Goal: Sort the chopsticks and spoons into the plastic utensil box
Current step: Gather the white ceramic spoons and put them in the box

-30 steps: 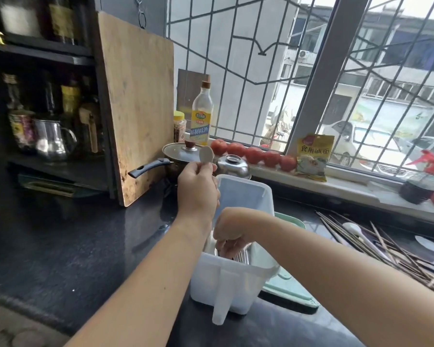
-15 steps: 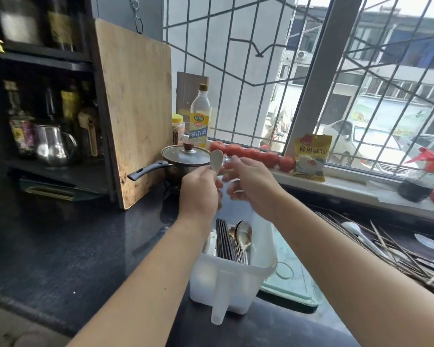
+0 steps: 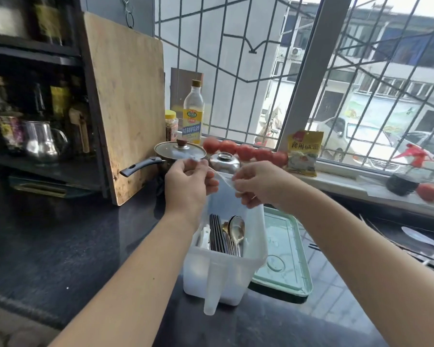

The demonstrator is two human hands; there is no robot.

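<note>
Left hand point(image 3: 189, 189) and right hand point(image 3: 257, 182) raised side by side, each pinching one end of a blurred pale plastic spoon point(image 3: 222, 175). Directly beneath both: white translucent plastic utensil box point(image 3: 218, 276) holding dark chopsticks point(image 3: 217, 234) and metal spoons point(image 3: 236, 230).

Home kitchen, cutting board point(image 3: 128, 101), lidded pot point(image 3: 179, 152)

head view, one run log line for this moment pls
left hand: holds white spoon | right hand: pinches it | above utensil box
</note>
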